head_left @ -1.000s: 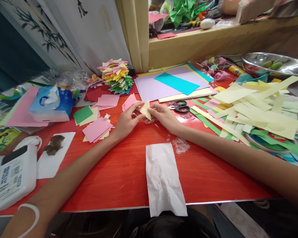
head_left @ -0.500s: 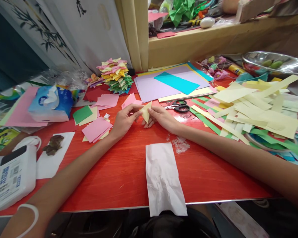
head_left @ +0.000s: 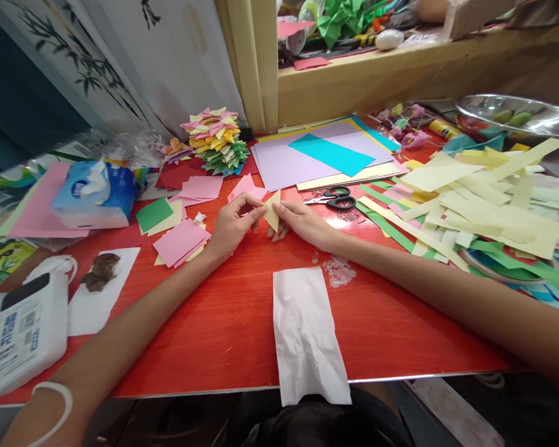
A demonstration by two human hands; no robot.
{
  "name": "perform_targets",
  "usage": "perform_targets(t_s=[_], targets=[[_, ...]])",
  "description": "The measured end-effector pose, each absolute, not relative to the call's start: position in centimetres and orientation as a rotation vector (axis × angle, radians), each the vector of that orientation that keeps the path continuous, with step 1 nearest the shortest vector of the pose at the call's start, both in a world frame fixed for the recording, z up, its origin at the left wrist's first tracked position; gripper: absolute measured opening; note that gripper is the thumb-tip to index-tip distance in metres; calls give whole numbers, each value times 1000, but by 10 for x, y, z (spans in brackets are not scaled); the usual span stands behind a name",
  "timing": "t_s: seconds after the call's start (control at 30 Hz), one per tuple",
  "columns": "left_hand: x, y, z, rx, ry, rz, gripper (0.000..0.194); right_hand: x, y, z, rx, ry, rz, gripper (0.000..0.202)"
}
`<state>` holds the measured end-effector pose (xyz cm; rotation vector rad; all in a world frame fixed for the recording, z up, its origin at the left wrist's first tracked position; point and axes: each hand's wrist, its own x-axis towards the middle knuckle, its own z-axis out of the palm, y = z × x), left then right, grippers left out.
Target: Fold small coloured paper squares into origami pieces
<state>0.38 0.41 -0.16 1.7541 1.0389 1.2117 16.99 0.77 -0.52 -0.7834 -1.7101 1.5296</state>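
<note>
A small folded piece of pale yellow paper [head_left: 272, 212] is held up between my two hands near the middle of the red table [head_left: 205, 335]. My left hand [head_left: 235, 223] pinches its left side between thumb and fingers. From the right, my right hand [head_left: 302, 223] grips the other side with thumb and forefinger, its lower fingers curled beneath. Just behind my right hand lie black-handled scissors [head_left: 339, 202]. To the left of my left hand are stacks of pink squares [head_left: 181, 241] and a green square [head_left: 154, 215].
A crumpled white paper [head_left: 307, 335] hangs over the front edge. Paper strips [head_left: 484, 205] heap at the right, near a metal bowl [head_left: 475, 112]. Behind stand a folded-paper tower [head_left: 218, 143] and purple sheets [head_left: 274, 162]. At left are a tissue pack [head_left: 95, 195] and white power strip [head_left: 25, 335].
The yellow paper has turned slightly between my fingers and now looks narrower, more like a diamond. Both hands have shifted only a little.
</note>
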Motion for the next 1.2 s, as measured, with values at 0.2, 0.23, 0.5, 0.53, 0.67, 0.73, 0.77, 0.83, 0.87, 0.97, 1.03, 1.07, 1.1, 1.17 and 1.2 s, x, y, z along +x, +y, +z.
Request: perform_targets(t_s=[0.2,0.23,0.5,0.53,0.67,0.73,0.77,0.83,0.87,0.97,1.03,1.07,1.1,1.17,1.2], targets=[[5,2,-1,1791,1091,1147,18,171,9,-9,-868,-1684,1389,24],[5,2,-1,1796,1103,1137,19,171,9,-10,-873,-1691,1374,24],[4,5,-2,1772,1082,1096,18,172,10,-11,-816,-1659,1346,37],[4,5,-3,1765,1075,1094,18,172,9,-11,-812,-1670,1346,35],[4,5,-3,1759,1072,1103,16,172,9,-10,-809,-1702,1359,22],[4,5,-4,1769,1081,1108,15,172,9,-9,-803,-1703,1361,19],[4,5,-4,1774,1084,1113,14,172,9,-8,-799,-1699,1358,19],[4,5,-4,1776,1086,1123,14,172,8,-8,-794,-1683,1349,18],[5,5,-3,1774,1084,1127,14,172,7,-7,-793,-1675,1343,18],[5,5,-3,1761,1076,1136,14,172,7,-7,-789,-1659,1335,18],[5,5,-3,1751,1078,1128,14,173,8,-8,-789,-1653,1342,17],[4,6,-3,1744,1079,1120,14,173,8,-8,-793,-1651,1346,16],[4,6,-3,1736,1077,1112,14,172,8,-9,-798,-1650,1349,15],[5,6,-3,1713,1077,1093,15,172,10,-10,-816,-1645,1353,15],[5,6,-3,1702,1081,1075,16,172,10,-11,-830,-1639,1350,13]])
